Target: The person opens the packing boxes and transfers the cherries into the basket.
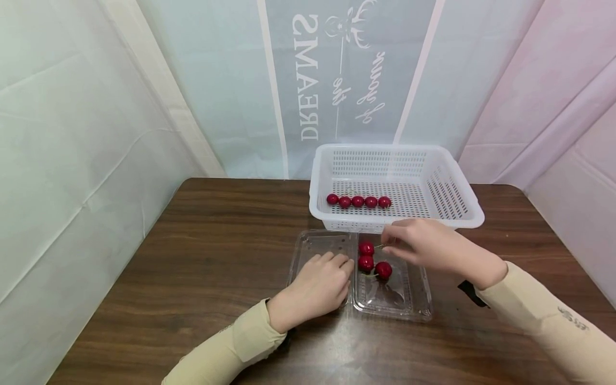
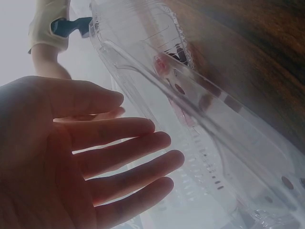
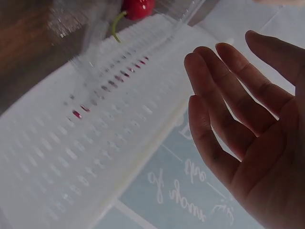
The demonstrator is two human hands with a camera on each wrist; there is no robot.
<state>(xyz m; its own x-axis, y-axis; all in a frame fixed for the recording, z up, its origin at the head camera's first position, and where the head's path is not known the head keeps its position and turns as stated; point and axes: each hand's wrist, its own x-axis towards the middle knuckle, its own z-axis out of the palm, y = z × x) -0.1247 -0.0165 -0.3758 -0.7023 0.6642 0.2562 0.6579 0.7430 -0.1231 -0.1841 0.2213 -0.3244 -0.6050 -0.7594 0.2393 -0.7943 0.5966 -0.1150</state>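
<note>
A clear plastic hinged box lies unfolded on the table. Three red cherries with green stems sit in its right half. My right hand hovers over that half, fingertips close to the top cherry's stem. In the right wrist view the fingers are loosely bent with nothing between them, and a cherry shows near the top. My left hand is over the box's left half. The left wrist view shows its fingers straight beside the clear plastic wall; whether they touch it I cannot tell.
Behind the box stands a white perforated basket, with several cherries in a row along its near left side. The brown wooden table extends to both sides. A printed curtain hangs behind its far edge.
</note>
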